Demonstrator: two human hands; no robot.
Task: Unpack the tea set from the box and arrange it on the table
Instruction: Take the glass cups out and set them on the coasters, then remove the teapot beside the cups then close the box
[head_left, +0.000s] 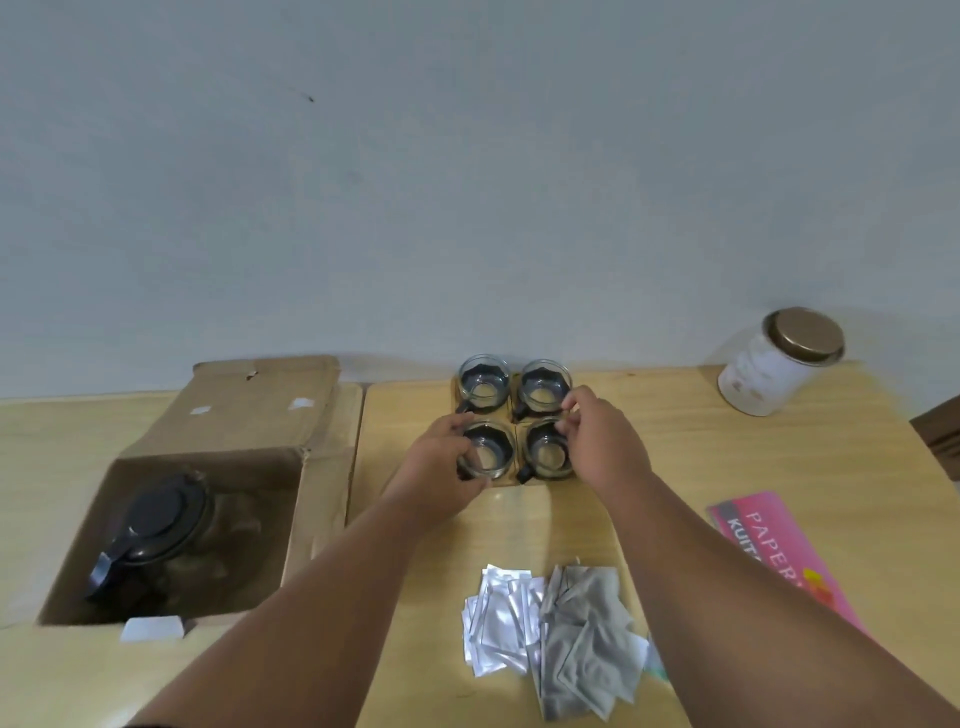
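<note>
Head view: left hand (441, 462) is gripping the near-left clear glass cup with black holder (485, 449) on the pale wooden table (675, 467); right hand (602, 441) is pinching the neighbouring cup's (548, 452) rim, beside the open brown cardboard box (218, 452).

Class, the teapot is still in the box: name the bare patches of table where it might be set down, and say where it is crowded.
Bare wood lies between the glass cups and the white tin, and nearer, between the cups and the sachets. Crowded: around the cups, where both hands work, and the front right with the pink booklet.
</note>
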